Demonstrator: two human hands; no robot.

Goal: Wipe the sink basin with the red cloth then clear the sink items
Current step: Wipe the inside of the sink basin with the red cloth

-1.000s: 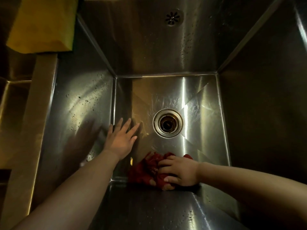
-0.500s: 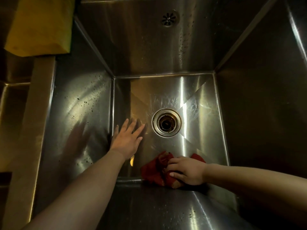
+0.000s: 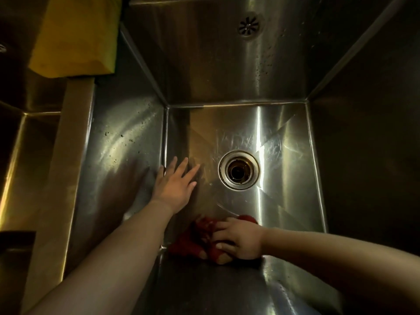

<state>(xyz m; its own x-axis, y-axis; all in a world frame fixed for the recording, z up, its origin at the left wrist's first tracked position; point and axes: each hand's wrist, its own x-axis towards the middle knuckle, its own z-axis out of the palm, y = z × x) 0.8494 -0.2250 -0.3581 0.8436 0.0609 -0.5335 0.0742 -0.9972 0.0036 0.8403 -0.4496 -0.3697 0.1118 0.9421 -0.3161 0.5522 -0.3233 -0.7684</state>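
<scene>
The right hand [image 3: 238,243] presses a bunched red cloth [image 3: 195,237] against the floor of the sink [image 3: 284,201], right at the near edge where floor meets the near wall, slightly left of centre. Its fingers curl over and into the folds, so it is closed around the cloth. The left hand [image 3: 175,186] lies flat and spread on the floor by the left wall, holding nothing — it looks like a brace for the reach into a deep basin.

The drain [image 3: 238,170] sits open in the middle of the floor, with no strainer visible in it. If the cloth sweeps over it, a loose corner may drop into the hole and snag, or push grit down.

The steel looks wet, with droplets on the left and back walls. A braced palm on a slick surface may slide if the person leans harder, and the head and shoulders would tip forward with it.

The cloth is wadded, not spread, so each pass likely covers only a narrow strip — corners and the seam along the near wall could be missed. Streaks may also remain around the drain.

A yellow cloth [image 3: 75,35] hangs over the divider at upper left, well apart from both hands. No other loose items show inside the basin, so what remains to clear is hard to judge.
</scene>
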